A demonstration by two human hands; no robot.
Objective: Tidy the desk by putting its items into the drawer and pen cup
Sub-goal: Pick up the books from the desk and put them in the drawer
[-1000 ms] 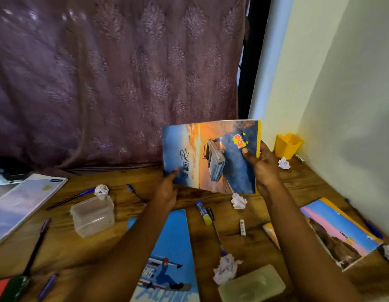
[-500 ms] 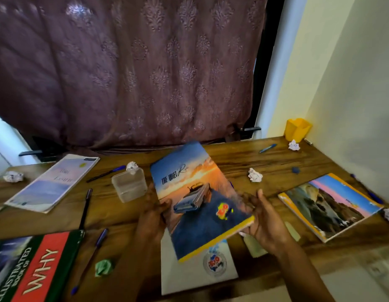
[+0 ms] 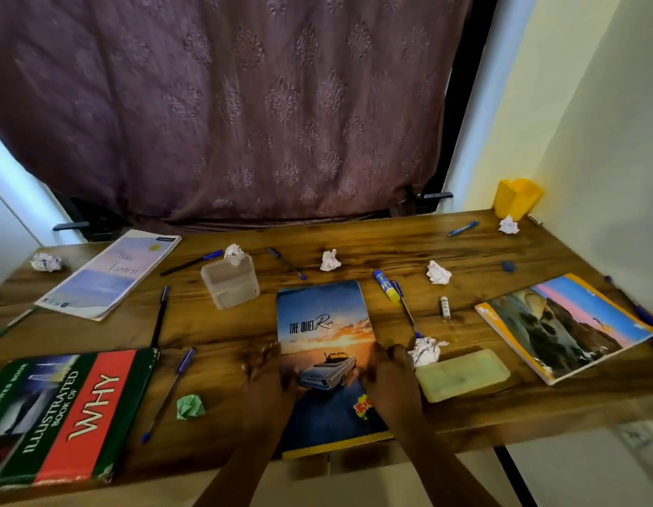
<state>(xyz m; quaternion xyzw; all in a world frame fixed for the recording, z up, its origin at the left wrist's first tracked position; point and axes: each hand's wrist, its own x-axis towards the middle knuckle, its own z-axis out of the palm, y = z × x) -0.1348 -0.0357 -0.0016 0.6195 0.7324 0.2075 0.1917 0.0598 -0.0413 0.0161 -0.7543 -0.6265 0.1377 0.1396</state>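
Well up beyond the fingers (image 3: 261, 356), a purple curtain (image 3: 244, 104) fills the back, embossed all over with motifs, its hem bunched low. To its right runs a dark strip (image 3: 464, 86), then a white frame (image 3: 478, 140). A pale yellow wall (image 3: 592, 122) takes the whole right side. Below the hem a black bracket (image 3: 70, 225) pokes out far up-left of the fingers, and a second bracket (image 3: 437, 195) up to their right. Low to their right, blurred, sits a socket (image 3: 634, 435).
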